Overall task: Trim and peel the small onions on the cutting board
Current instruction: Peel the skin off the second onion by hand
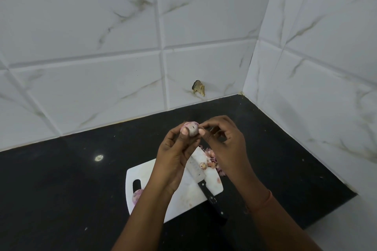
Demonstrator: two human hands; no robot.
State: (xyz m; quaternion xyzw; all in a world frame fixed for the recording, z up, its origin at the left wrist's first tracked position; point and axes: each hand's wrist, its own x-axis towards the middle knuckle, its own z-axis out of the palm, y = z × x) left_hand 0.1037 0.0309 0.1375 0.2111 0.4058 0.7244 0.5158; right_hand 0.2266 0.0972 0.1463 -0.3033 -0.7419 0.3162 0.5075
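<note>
My left hand (175, 149) holds a small pale pink onion (191, 128) up above the counter, thumb and fingertips curled round it. My right hand (222, 140) meets the onion's right side, its thumb and forefinger pinching at the skin there. Below them lies a white cutting board (183, 195). A knife rests across the board, its blade (195, 169) partly under my left hand and its black handle (212, 199) reaching past the board's near edge. A trimmed onion end (203, 165) sits beside the blade. Another small onion (137, 195) lies by the board's handle slot.
A heap of pink onion skins (212, 158) lies at the board's far right corner, partly behind my right wrist. The black counter (71, 179) ends at white tiled walls (102, 47) behind and to the right. A pale spot (99, 157) marks the counter at left.
</note>
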